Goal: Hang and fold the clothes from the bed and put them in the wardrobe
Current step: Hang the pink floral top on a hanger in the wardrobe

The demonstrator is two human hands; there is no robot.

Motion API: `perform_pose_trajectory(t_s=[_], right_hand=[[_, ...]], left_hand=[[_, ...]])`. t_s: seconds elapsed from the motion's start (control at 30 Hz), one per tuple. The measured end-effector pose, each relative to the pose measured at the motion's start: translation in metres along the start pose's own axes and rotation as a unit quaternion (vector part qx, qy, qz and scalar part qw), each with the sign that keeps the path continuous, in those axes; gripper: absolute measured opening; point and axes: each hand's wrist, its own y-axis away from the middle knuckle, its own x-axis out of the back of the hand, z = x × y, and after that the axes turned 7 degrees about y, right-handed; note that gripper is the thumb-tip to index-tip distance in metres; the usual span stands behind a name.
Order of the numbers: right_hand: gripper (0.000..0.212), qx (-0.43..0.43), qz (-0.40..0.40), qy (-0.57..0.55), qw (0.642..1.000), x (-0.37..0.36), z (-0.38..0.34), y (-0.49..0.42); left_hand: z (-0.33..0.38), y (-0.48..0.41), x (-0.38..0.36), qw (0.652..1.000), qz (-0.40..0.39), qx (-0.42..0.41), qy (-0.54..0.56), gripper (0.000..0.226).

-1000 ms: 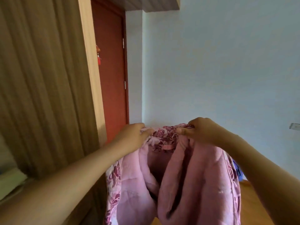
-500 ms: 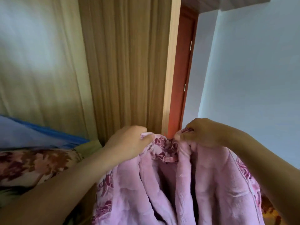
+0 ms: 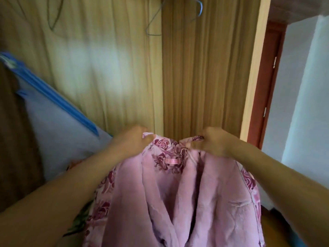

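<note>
As it hangs, pink fleece robe (image 3: pixel 210 202), rose-printed

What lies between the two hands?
Head view: the rose-print collar of the pink robe, hanging loop just below, runs from left hand to right hand.

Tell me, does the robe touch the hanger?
Apart. The head view shows the hanger high against the wardrobe, with bare wood between it and the robe.
</note>
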Motion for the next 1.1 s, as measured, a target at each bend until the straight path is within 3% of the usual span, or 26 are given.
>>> perform_pose_trajectory(t_s=[0.13, 0.23, 0.5, 0.67, 0.8, 0.97, 1.1], right_hand=[[0.054, 0.022, 0.034, 0.019, 0.999, 0.011, -0.026, -0.054], [0.06, 0.02, 0.058, 0.038, 0.997, 0.021, -0.039, -0.097], [0.054, 0.022, 0.125, 0.087, 0.988, 0.067, -0.045, -0.19], [0.053, 0.042, 0.182, 0.103, 0.977, 0.099, -0.05, -0.237], [0.05, 0.049, 0.263, 0.097, 0.959, 0.134, -0.068, -0.276], [0.056, 0.063, 0.408, 0.039, 0.91, 0.16, -0.087, -0.317], [0.066, 0.087, 0.365, 0.07, 0.924, 0.127, -0.082, -0.337]], left_hand=[[-0.017, -0.01, 0.039, 0.997, 0.023, 0.017, -0.07, 0.034], [-0.031, -0.028, 0.066, 0.988, 0.05, 0.034, -0.141, 0.042], [-0.057, -0.081, 0.133, 0.95, 0.116, 0.114, -0.267, 0.034], [-0.059, -0.112, 0.194, 0.916, 0.188, 0.112, -0.337, 0.039], [-0.057, -0.132, 0.237, 0.9, 0.237, 0.103, -0.352, 0.041], [-0.071, -0.132, 0.266, 0.876, 0.318, 0.081, -0.353, 0.045], [-0.095, -0.115, 0.257, 0.887, 0.286, 0.082, -0.353, 0.054]])
